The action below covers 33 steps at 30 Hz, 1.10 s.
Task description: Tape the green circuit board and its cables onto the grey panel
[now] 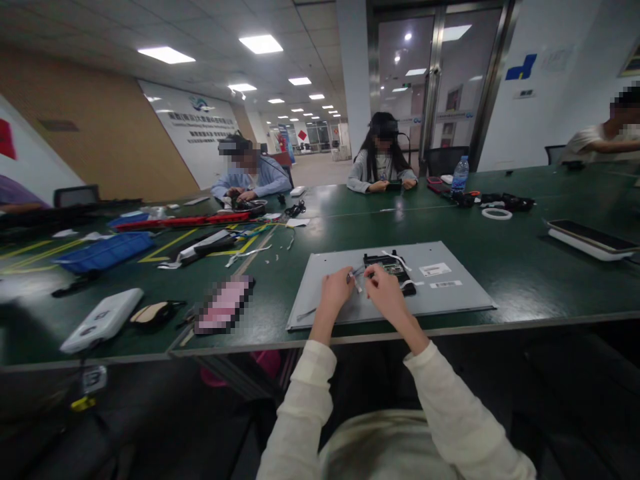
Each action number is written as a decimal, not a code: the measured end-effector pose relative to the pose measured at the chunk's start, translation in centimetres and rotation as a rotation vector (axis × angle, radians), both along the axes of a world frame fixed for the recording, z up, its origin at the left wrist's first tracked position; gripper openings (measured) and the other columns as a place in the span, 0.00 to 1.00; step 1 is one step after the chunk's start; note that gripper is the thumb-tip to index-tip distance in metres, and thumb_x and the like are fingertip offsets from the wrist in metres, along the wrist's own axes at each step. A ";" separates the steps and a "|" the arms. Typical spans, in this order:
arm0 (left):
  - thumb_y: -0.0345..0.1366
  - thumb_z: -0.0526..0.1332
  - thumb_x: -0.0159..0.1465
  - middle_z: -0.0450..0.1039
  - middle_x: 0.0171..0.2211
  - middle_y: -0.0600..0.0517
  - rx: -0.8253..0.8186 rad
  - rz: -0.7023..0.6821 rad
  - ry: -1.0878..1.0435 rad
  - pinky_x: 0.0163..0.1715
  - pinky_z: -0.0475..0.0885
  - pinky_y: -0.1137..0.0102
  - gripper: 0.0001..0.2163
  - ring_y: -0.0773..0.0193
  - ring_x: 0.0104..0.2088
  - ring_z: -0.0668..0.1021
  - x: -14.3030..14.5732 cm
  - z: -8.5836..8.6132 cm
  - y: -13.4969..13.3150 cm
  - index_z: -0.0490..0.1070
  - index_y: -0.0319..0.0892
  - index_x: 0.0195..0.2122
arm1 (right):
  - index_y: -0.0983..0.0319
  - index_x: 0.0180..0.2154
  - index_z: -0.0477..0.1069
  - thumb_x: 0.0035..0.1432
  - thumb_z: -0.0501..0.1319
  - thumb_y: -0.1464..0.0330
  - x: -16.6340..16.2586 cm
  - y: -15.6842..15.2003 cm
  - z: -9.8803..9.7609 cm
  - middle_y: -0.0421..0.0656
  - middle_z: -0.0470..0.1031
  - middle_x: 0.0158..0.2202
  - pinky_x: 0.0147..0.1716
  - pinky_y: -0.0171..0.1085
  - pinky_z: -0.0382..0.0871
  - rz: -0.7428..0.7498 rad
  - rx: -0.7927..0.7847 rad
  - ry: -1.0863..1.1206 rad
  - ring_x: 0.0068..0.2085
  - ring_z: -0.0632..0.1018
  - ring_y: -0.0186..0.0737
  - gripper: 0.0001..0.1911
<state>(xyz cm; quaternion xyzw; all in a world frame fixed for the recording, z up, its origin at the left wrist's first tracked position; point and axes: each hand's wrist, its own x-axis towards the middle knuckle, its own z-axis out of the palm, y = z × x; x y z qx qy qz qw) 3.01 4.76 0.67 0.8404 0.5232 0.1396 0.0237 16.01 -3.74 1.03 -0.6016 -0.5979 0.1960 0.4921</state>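
A flat grey metal panel (465, 290) lies on the table before me, with white labels on its right half. A black module with an exposed circuit board (395, 267) sits on it, strips of white tape at its edges. Over the panel's left part, my left hand (338, 288) is closed in a pinch on a thin grey cable (357, 272). Close beside it, my right hand (384, 291) is also closed, fingertips together at the module's left edge. Whatever is between the right fingertips is too small to make out.
Left of the panel lie a pink phone (225, 305), a mouse (154, 312) and a white device (104, 320). Farther back are a blue tray (106, 252), loose cables and tape scraps. A bottle (460, 175) and tape roll (497, 214) stand right. Co-workers sit across the table.
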 end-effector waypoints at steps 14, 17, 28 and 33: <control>0.51 0.56 0.61 0.58 0.63 0.45 -0.119 -0.104 0.000 0.61 0.50 0.55 0.29 0.54 0.63 0.59 -1.2 -0.5 0.0 0.55 0.47 0.61 | 0.59 0.54 0.65 0.60 0.52 0.59 12.7 -1.9 -1.5 0.47 0.66 0.57 0.58 0.46 0.57 0.069 0.050 -0.549 0.58 0.65 0.46 0.22; 0.53 0.58 0.59 0.55 0.64 0.44 -0.161 -0.149 -0.010 0.62 0.47 0.53 0.34 0.53 0.64 0.56 -1.5 -0.5 0.0 0.52 0.45 0.63 | 0.55 0.61 0.58 0.57 0.55 0.52 14.8 -2.6 -1.8 0.43 0.50 0.66 0.63 0.50 0.45 0.142 -0.143 -0.706 0.66 0.51 0.49 0.32; 0.49 0.53 0.63 0.50 0.66 0.42 -0.136 -0.117 -0.420 0.61 0.53 0.65 0.34 0.59 0.64 0.57 -2.3 0.0 0.5 0.45 0.39 0.65 | 0.47 0.65 0.46 0.50 0.60 0.45 15.5 -5.1 -0.6 0.38 0.33 0.69 0.63 0.53 0.33 0.404 -0.282 -0.807 0.67 0.42 0.52 0.45; 0.45 0.54 0.64 0.56 0.63 0.44 0.017 -0.073 -0.587 0.59 0.60 0.65 0.28 0.59 0.61 0.63 -3.4 -0.7 -1.1 0.51 0.42 0.63 | 0.48 0.66 0.46 0.53 0.56 0.45 15.7 -5.2 -1.1 0.40 0.36 0.69 0.63 0.54 0.35 0.384 -0.274 -0.817 0.67 0.43 0.51 0.42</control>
